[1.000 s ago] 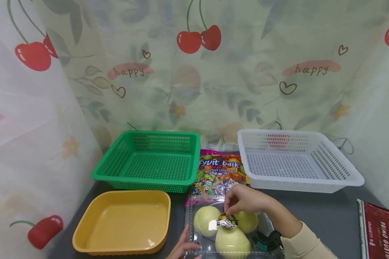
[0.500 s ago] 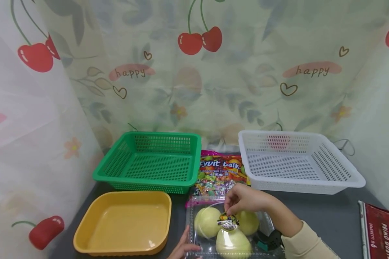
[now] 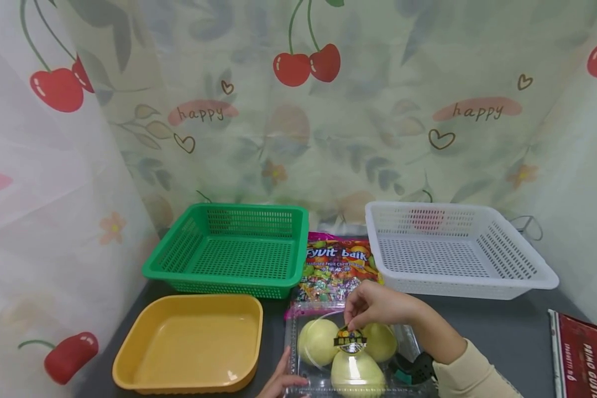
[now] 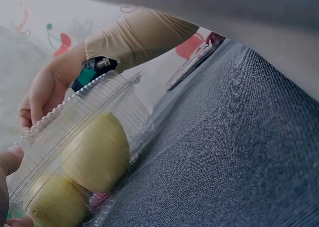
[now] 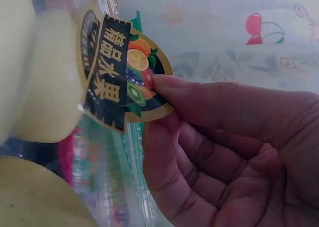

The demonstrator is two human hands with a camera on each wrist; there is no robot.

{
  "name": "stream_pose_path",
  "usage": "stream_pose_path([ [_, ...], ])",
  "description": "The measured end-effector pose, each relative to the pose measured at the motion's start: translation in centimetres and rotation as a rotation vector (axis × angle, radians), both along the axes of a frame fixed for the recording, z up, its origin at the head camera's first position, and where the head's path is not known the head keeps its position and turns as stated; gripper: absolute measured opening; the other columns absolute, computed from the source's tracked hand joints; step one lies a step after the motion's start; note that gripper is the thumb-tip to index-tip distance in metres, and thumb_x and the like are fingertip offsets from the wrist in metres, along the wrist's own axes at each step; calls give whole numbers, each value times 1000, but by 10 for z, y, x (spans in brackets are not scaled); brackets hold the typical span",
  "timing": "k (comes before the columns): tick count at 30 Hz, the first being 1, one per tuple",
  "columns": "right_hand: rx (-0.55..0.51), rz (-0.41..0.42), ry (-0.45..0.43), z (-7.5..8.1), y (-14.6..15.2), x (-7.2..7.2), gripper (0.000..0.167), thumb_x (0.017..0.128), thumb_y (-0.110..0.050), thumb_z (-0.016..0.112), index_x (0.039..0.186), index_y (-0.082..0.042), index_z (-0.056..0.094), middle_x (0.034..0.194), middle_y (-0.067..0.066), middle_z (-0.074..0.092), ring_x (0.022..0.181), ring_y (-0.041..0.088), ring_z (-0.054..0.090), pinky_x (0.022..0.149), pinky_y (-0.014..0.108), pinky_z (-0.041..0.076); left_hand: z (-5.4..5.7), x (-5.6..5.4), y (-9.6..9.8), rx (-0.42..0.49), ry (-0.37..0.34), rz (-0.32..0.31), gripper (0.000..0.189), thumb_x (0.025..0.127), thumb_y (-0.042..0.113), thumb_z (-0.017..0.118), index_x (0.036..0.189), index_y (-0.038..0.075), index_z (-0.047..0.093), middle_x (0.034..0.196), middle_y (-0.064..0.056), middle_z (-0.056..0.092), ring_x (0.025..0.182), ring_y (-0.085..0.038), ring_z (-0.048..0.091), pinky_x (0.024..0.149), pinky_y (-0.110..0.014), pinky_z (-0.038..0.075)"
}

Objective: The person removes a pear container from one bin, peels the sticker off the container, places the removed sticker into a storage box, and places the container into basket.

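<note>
A clear plastic fruit box (image 3: 316, 381) with three pale yellow, pear-like fruits (image 3: 358, 375) lies at the front middle of the table. My right hand (image 3: 378, 305) is above it, thumb and forefinger pinching the edge of a round black-and-gold sticker (image 5: 112, 70) printed with fruit. Part of this sticker stands up in a curl from the lid, as the right wrist view shows. At the box's left side, my left hand (image 3: 280, 379) holds its edge; the left wrist view shows the thumb (image 4: 11, 160) at the lid rim and a fingertip lower down.
Behind the box lies a colourful candy bag (image 3: 335, 265), partly under it. A green basket (image 3: 224, 281) and a yellow tray (image 3: 186, 381) stand left, a white basket (image 3: 457, 284) back right. A red spaghetti packet (image 3: 584, 354) lies at the far right.
The sticker's face has tilted slightly, so its lettering shows more plainly and the glare has gone. Both hands and the box have stayed nearly where they were.
</note>
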State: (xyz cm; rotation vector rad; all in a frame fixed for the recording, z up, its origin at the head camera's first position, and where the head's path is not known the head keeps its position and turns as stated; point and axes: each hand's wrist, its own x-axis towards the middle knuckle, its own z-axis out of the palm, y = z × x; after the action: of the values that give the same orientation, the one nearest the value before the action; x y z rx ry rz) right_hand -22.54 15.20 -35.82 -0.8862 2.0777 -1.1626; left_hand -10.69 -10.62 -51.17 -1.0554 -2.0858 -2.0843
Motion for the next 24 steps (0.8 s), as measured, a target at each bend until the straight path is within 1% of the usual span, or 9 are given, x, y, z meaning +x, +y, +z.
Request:
stream_pose_path([
  [3, -3, 5, 0, 1, -1, 0, 9, 83, -2, 66, 83, 6, 65, 78, 13, 69, 68, 11, 63, 59, 22, 50, 1, 4, 2, -25, -15, 86, 27, 85, -5, 59, 110, 4, 62, 145, -40, 3, 126, 20, 10, 99, -3, 15],
  [5, 1, 6, 3, 2, -1, 0, 8, 83, -2, 66, 83, 6, 65, 78, 13, 69, 67, 11, 62, 59, 22, 50, 7, 8, 6, -18, -33, 149, 22, 84, -2, 62, 106, 3, 64, 153, -26, 11, 124, 21, 12, 98, -4, 18],
  [7, 5, 7, 4, 3, -1, 0, 7, 83, -2, 66, 82, 5, 66, 78, 13, 69, 67, 11, 62, 58, 22, 50, 11, 10, 8, -6, -16, 176, 21, 84, -1, 63, 104, 2, 64, 156, 3, 17, 123, 22, 13, 99, -5, 19],
  [10, 8, 12, 8, 4, -1, 1, 7, 83, -2, 66, 82, 5, 66, 77, 13, 68, 66, 10, 62, 58, 22, 49, 16, 11, 9, 14, -3, 149, 20, 84, -3, 62, 104, 0, 63, 142, 38, 13, 123, 24, 12, 98, -4, 18],
  [12, 6, 16, 11, 4, -1, 1, 7, 83, -2, 66, 82, 5, 66, 77, 13, 68, 66, 10, 62, 57, 22, 49, 18, 12, 9, 14, -11, 150, 20, 83, -3, 62, 103, -1, 63, 141, 40, 13, 122, 24, 12, 98, -4, 18],
  [13, 4, 18, 12, 4, 0, 1, 8, 82, -3, 66, 82, 5, 66, 77, 13, 68, 66, 10, 62, 57, 22, 49, 18, 12, 10, 5, -19, 164, 20, 83, -2, 63, 103, -1, 63, 147, 31, 16, 122, 24, 12, 98, -4, 19],
  [17, -2, 23, 14, 5, 0, 1, 9, 82, -3, 67, 82, 5, 66, 76, 13, 68, 65, 9, 61, 57, 22, 49, 19, 16, 14, -29, -36, 259, 18, 82, 3, 66, 100, 2, 65, 146, 28, 19, 122, 22, 16, 97, -5, 21],
  [21, -2, 28, 21, 6, 0, 1, 9, 82, -3, 67, 82, 5, 66, 76, 13, 68, 65, 9, 61, 58, 22, 50, 24, 17, 15, -80, -76, 293, 17, 83, 7, 67, 99, 1, 65, 154, -10, 23, 122, 20, 18, 97, -5, 23],
  [24, -3, 33, 26, 7, 1, 2, 9, 82, -3, 67, 82, 5, 66, 76, 14, 68, 65, 8, 61, 58, 23, 51, 29, 18, 14, -127, -185, 291, 20, 84, 11, 67, 101, 1, 65, 144, -41, 16, 121, 19, 18, 97, -5, 23],
])
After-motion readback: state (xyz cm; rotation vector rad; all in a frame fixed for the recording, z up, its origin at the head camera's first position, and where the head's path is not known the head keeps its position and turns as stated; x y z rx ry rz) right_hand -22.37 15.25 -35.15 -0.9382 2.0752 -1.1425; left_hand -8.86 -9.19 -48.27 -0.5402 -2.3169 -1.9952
